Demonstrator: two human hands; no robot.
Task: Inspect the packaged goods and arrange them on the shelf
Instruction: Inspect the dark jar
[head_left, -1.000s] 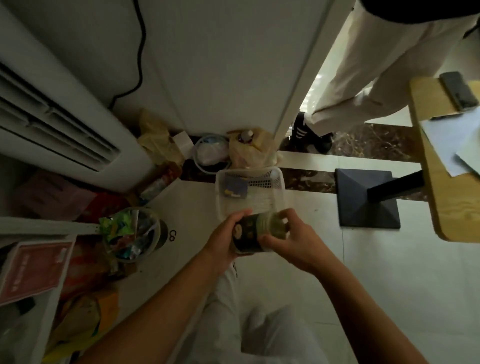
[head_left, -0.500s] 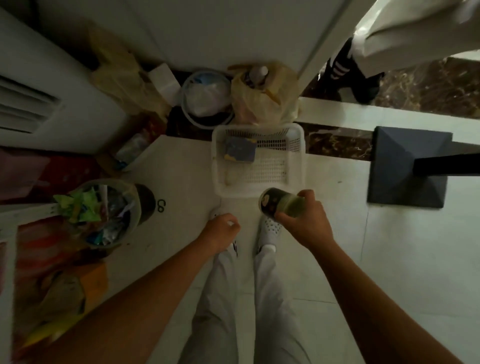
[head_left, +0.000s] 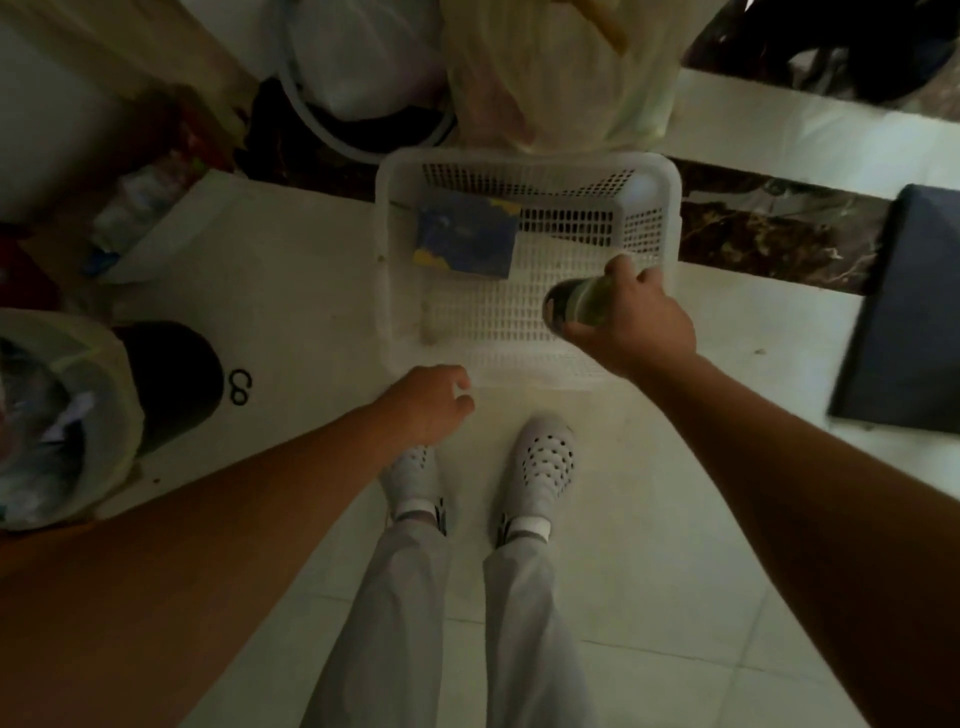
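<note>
The basket (head_left: 524, 157) is white, its walls and bottom pierced with a regular grid of small slots. The package (head_left: 467, 236) in it is deep blue with yellow patches along its edges. The jar (head_left: 571, 306) has a dark, near-black end and a mottled green side. The shoes (head_left: 545, 462) are white, dotted with dark round holes, and the trousers (head_left: 395, 623) are light grey. The floor (head_left: 675, 519) is pale cream tile with thin grey joints, crossed by a stone strip (head_left: 769, 228) of dark brown with pale veins. A black figure (head_left: 240, 387) marks one tile. The bag (head_left: 571, 93) beyond the basket is translucent yellow.
</note>
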